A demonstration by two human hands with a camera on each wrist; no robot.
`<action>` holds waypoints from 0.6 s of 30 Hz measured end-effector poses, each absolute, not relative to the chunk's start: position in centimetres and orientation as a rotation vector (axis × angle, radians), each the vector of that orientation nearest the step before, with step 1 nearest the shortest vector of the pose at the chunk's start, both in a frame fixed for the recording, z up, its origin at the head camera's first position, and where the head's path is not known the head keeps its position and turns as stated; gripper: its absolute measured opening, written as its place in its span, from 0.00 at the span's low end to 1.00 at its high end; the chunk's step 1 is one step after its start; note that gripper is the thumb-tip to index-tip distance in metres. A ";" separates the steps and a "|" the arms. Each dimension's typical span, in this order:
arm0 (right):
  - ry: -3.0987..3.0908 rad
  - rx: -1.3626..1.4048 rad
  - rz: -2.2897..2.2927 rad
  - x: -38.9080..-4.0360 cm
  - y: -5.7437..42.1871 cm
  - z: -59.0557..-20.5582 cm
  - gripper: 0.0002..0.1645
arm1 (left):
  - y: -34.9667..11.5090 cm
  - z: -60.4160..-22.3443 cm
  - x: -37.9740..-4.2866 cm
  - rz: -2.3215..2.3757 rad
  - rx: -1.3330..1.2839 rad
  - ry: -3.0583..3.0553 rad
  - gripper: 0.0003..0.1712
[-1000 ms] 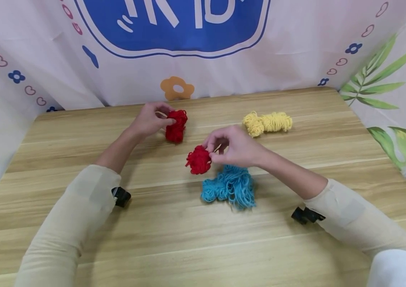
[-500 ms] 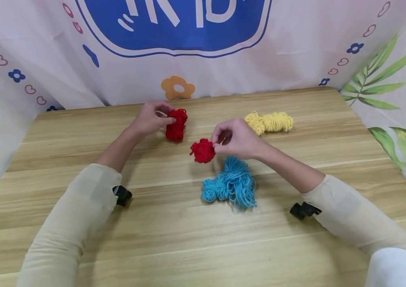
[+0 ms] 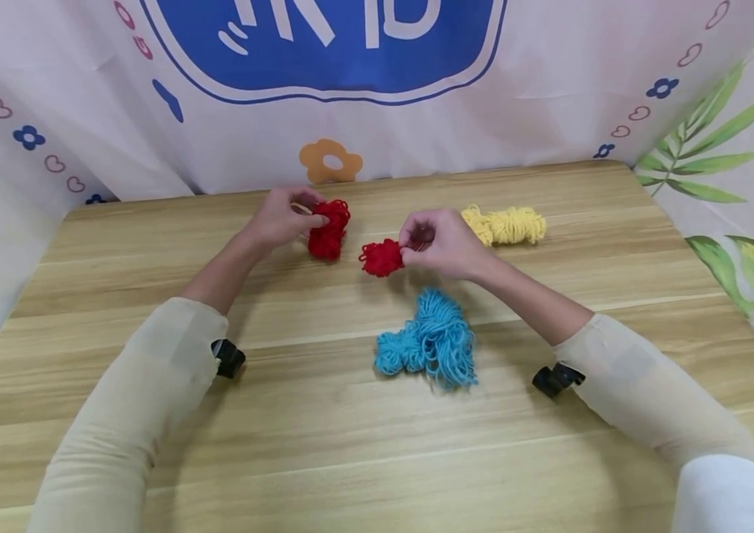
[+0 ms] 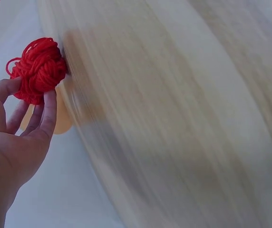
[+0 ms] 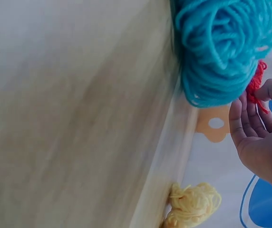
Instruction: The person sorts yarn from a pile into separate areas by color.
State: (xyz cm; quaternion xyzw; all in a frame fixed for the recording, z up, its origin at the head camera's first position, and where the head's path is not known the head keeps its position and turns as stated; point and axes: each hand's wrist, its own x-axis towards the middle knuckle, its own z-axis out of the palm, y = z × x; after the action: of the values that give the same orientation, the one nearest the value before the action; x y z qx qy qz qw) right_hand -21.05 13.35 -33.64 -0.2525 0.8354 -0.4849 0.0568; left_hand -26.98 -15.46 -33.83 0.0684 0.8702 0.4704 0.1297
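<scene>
The left hand (image 3: pixel 284 216) had a pinch grip, thumb and fingers closed on opposite sides of a deep-red, elongated bundle of looped yarn (image 3: pixel 328 232) near the far edge of the pale wood-grain table (image 3: pixel 270 437). The right hand (image 3: pixel 445 243) pinched the edge of a smaller, rounded red tuft of yarn (image 3: pixel 381 257) between thumb and fingertips, the tips nearly meeting. This tuft was just to the right of the elongated bundle, the two being apart; whether it touched the table could not be determined. A bright-blue heap of yarn (image 3: pixel 440 337), wound at its left end and loosely looped at its right, lay nearer the person, clear of both hands. A pale-yellow, roll-shaped bundle of yarn (image 3: pixel 513 225) lay beyond the right hand, its left end partly hidden. A white printed cloth (image 3: pixel 550 96) stood behind the table.
</scene>
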 end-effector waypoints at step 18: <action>2.571 -0.614 -1.528 -23.6 12.3 -34.5 0.05 | -15.0 -34.3 -27.6 1.403 0.104 2.548 0.23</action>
State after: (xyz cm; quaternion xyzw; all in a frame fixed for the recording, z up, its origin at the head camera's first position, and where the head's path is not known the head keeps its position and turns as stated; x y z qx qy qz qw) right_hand -23.62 12.30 -34.47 -0.2011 0.8413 -0.4999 0.0443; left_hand -27.63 -15.03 -34.27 0.0354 0.8696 0.4788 0.1154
